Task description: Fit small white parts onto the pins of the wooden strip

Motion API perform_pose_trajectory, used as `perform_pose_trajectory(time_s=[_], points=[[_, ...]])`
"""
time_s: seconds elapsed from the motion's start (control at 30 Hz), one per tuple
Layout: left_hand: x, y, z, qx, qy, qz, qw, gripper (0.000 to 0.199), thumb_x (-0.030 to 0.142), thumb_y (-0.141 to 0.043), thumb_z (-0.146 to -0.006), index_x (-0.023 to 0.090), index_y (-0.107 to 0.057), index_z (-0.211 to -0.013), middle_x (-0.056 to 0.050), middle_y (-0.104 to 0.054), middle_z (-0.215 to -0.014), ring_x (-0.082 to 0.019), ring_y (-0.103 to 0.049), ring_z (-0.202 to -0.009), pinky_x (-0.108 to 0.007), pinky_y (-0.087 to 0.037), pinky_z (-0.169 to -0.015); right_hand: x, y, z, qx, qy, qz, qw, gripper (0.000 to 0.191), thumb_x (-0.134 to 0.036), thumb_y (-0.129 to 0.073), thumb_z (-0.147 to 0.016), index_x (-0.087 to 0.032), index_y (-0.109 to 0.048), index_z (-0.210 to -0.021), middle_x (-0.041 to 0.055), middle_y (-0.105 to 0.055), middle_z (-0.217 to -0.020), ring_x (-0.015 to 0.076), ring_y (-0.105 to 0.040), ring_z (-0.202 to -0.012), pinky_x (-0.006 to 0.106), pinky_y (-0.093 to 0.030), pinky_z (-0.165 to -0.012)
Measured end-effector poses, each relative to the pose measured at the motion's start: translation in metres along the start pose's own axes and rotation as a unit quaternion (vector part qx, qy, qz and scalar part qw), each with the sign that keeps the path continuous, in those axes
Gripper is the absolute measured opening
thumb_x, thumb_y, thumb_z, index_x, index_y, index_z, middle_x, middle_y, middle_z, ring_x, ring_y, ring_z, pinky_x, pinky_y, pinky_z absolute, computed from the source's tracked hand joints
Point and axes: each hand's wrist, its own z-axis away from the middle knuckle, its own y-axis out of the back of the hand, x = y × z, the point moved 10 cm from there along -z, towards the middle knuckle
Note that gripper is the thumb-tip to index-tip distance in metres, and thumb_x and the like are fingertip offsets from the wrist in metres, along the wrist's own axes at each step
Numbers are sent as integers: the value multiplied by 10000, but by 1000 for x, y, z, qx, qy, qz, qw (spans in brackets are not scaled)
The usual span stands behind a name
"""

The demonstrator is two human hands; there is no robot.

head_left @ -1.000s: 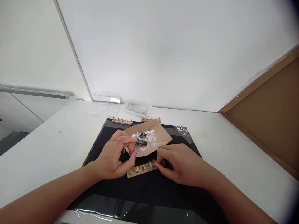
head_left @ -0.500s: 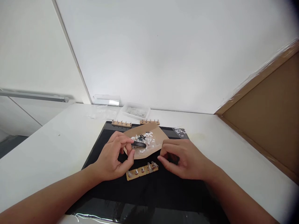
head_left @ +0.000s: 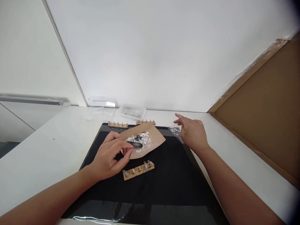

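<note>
My left hand [head_left: 112,154] is closed on a short black nail file [head_left: 136,144], whose rounded end sticks out past the fingertips. Under the file lies a brown paper sheet [head_left: 156,137] bearing a heap of small white pieces [head_left: 144,137] and some dark scraps. In front of the paper, a wooden strip [head_left: 131,176] carries several small holders, some with clear nail tips on them. My right hand [head_left: 193,132] is raised with its fingers stretched out, above the mat's far right corner. Beside it is a sheet of small white tabs [head_left: 174,130].
A black mat [head_left: 168,187] covers the front of the white table [head_left: 47,147]. Along its far edge stand two more pin strips, one left [head_left: 118,125] and one right [head_left: 145,122]. Behind are a clear plastic tray [head_left: 132,111] and plastic bags [head_left: 97,114]. A cardboard panel [head_left: 262,112] rises at right.
My right hand has moved away from beside the wooden strip, up and right to the mat's far corner, and its fingers have straightened. My left hand still holds the nail file over the paper.
</note>
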Motion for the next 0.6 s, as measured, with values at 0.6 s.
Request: perform_pose_trajectory(time_s=[0.6], points=[[1, -3, 1, -33, -35, -25, 999, 73, 132, -753, -942, 198, -738, -971, -16, -663, -752, -185, -500, -795, -356, -452, -791, 56, -29, 4, -64, -122, 13, 990, 436, -277, -335, -1066, -208, -744, -1200, 81, -817, -1135, 299, -727, -1087, 488, -425, -984]])
